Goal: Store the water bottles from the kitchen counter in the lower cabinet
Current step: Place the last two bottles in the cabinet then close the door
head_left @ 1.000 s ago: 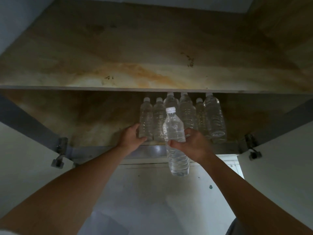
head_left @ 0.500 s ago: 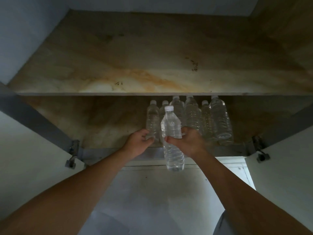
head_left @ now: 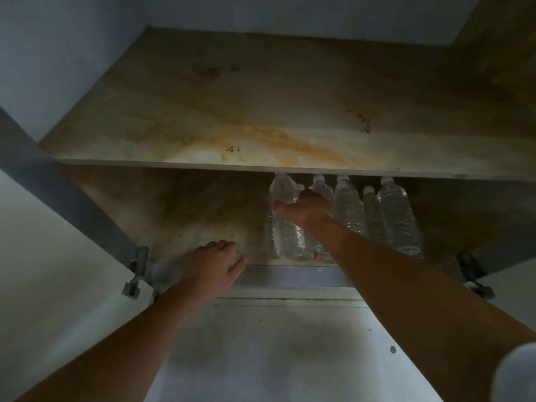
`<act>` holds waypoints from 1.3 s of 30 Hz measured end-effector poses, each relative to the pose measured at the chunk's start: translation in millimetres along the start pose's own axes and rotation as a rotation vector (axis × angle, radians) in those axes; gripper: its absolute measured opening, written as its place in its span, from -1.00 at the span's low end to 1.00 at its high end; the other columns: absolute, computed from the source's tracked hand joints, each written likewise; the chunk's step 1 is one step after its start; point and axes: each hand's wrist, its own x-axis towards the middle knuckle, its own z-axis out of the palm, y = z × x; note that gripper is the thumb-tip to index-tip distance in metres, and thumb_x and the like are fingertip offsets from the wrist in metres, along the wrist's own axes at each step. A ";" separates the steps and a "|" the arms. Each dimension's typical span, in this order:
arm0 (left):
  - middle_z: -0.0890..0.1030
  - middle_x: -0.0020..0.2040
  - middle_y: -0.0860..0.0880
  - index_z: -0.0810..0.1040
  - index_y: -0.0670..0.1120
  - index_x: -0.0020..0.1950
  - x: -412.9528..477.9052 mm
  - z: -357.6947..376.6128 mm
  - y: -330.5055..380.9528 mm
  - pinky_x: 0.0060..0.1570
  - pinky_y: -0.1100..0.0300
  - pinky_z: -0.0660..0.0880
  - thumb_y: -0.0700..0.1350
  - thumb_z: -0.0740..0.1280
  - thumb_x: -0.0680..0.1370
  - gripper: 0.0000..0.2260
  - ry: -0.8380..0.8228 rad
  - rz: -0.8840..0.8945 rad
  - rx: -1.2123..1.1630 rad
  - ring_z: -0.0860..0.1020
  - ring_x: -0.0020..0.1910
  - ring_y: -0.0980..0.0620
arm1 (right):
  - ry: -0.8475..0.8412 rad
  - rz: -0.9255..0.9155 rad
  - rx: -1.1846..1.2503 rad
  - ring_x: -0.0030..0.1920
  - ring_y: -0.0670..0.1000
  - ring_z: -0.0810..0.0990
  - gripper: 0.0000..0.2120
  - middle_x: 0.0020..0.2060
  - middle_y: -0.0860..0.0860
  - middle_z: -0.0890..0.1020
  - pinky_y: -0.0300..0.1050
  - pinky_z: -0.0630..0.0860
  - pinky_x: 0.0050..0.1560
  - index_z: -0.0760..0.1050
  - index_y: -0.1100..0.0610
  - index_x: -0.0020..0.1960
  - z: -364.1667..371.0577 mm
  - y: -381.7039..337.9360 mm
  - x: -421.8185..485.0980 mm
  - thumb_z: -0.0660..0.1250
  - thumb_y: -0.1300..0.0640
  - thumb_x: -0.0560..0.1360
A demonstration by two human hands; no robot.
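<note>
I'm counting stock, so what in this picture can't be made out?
Head view only.
Bottle count: the right hand and forearm cover part of the bottle row.
Gripped bottle: its cap is hidden by the shelf edge, as are some rear tops.
Pale blur at the bottom right corner: cropped by the frame, unidentifiable.

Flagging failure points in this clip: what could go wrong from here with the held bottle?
1. The right hand grips the bottle close against the standing bottles; a push might topple them.
2. Its base is near the front edge of the cabinet floor, so it might tip out on release.
</note>
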 end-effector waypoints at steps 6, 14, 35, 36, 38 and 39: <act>0.67 0.12 -0.01 0.59 -0.02 0.24 -2.0 1.4 4.1 -0.02 0.08 0.53 0.31 -0.07 0.52 -0.37 0.055 -0.027 -0.145 0.63 0.05 -0.05 | 0.008 0.001 -0.003 0.05 0.16 0.60 -0.38 0.07 0.10 0.58 0.01 0.51 0.00 0.44 0.15 0.25 13.9 1.2 13.8 0.28 -0.34 0.47; 0.67 0.12 -0.02 0.60 -0.05 0.23 -2.0 2.0 7.0 -0.01 0.09 0.55 0.32 -0.07 0.51 -0.34 0.044 -0.042 -0.218 0.63 0.04 -0.04 | 0.148 -0.251 -0.219 0.11 0.12 0.57 -0.48 0.12 0.08 0.55 0.03 0.60 0.06 0.40 0.07 0.34 16.9 15.6 -6.5 0.36 -0.11 0.44; 0.67 0.06 -0.01 0.61 -0.03 0.14 6.9 15.2 16.1 -0.05 0.06 0.56 0.14 0.25 0.63 -0.71 0.021 -0.060 -0.180 0.61 0.00 -0.03 | -0.037 -0.493 -0.167 0.54 0.08 0.23 -0.28 0.61 -0.05 0.16 0.03 0.29 0.49 0.21 -0.04 0.58 9.0 59.4 -44.3 0.43 -0.04 0.51; 0.67 0.04 -0.01 0.60 -0.03 0.13 7.0 15.1 16.1 -0.06 0.06 0.55 0.14 0.24 0.63 -0.71 0.016 -0.065 -0.167 0.60 -0.02 -0.03 | -0.035 -0.487 -0.162 0.54 0.08 0.24 -0.30 0.60 -0.04 0.16 0.02 0.30 0.48 0.21 -0.04 0.58 9.9 60.3 -46.5 0.42 -0.03 0.52; 0.66 0.02 -0.02 0.60 -0.03 0.12 5.0 13.3 17.4 -0.09 0.08 0.51 0.18 0.18 0.63 -0.66 0.009 -0.063 -0.090 0.59 -0.03 -0.04 | -0.033 -0.492 -0.167 0.54 0.09 0.24 -0.35 0.60 -0.02 0.18 0.01 0.31 0.46 0.21 -0.02 0.58 10.8 62.0 -53.7 0.36 -0.03 0.57; 0.66 0.02 -0.02 0.60 -0.03 0.12 3.1 10.4 19.3 -0.09 0.09 0.50 0.22 0.11 0.62 -0.59 0.006 -0.055 -0.037 0.59 -0.03 -0.04 | -0.042 -0.493 -0.176 0.54 0.09 0.24 -0.37 0.60 0.00 0.18 0.01 0.30 0.47 0.19 -0.01 0.59 10.2 62.9 -58.1 0.33 -0.03 0.58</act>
